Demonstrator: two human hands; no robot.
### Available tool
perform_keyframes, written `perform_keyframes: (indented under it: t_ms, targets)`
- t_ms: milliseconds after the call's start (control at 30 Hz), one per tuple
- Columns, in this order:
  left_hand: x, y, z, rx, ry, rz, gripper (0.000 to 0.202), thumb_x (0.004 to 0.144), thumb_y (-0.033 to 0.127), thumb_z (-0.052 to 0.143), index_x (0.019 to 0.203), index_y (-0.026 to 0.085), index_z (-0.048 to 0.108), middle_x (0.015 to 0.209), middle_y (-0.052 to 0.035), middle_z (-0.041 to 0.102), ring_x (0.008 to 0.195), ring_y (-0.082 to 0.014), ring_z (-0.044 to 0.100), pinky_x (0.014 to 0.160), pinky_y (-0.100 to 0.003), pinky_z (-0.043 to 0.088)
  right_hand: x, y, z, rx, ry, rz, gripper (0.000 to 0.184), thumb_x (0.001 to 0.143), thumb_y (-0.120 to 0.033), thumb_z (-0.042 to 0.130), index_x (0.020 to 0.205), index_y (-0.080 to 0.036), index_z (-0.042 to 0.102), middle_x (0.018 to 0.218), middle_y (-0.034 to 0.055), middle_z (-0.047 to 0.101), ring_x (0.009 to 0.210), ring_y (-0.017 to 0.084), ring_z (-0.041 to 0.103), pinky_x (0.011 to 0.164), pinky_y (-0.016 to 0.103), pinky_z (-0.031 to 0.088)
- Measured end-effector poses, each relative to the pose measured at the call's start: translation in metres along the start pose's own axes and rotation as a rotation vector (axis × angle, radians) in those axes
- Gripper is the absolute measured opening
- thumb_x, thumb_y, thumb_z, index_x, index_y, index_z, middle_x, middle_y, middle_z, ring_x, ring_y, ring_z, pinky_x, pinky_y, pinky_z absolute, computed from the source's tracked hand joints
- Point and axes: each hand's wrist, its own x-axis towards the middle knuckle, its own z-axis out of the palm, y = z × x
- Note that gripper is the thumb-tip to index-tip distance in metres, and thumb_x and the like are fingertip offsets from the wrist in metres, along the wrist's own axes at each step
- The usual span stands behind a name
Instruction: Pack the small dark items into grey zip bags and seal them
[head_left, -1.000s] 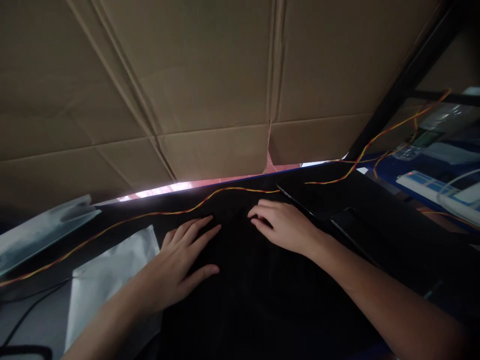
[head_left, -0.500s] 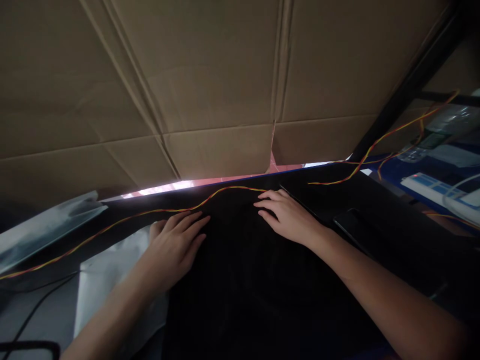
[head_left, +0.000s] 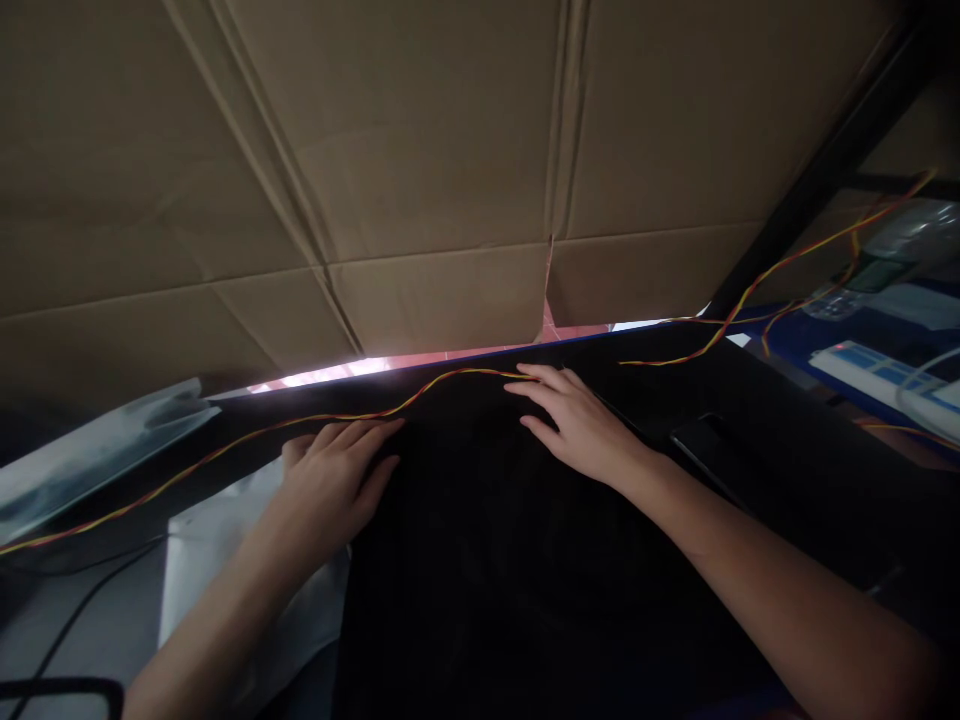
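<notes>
Both hands have moved nearer the far edge of the flat black surface (head_left: 480, 560) since the earlier frames: the right hand (head_left: 566, 415) now has its fingertips at the twisted red-and-yellow wire (head_left: 465, 371), and the left hand (head_left: 334, 475) has drawn leftward, just beside it. That wire runs from the surface's left side along the far edge to the right fingertips. The right hand is loosely spread, thumb apart, with no firm hold visible; the left lies palm down, fingers together, thumb a little away — whether anything is under it I cannot tell.

A forward push could send the wire over the far edge, beneath the brown cardboard panel (head_left: 450, 150). With so loose a touch, the right fingers could simply slip off. The left forearm crosses the whitish plastic pouch (head_left: 214, 535), so drawing back might drag it along. Beside the right forearm, the dark, phone-like slab (head_left: 709, 450) barely shows against black — an elbow swing could nudge it unnoticed.
</notes>
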Motion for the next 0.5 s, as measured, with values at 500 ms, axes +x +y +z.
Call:
perform_keyframes:
  t_ms: [500]
  targets:
    - [-0.001,0.004,-0.053,-0.433,0.03,0.412,0.018,0.1,0.021,0.056,0.103,0.024,0.073,0.096,-0.0034,0.077,0.087,-0.024,0.069,0.08,-0.039,0.047,0.001,-0.011,-0.034,0.114,-0.248,-0.122,0.015,0.093,-0.017,0.074,0.102,-0.027,0.078,0.103,0.0022,0.071,0.105,0.023,0.063,0.09,0.038,0.052]
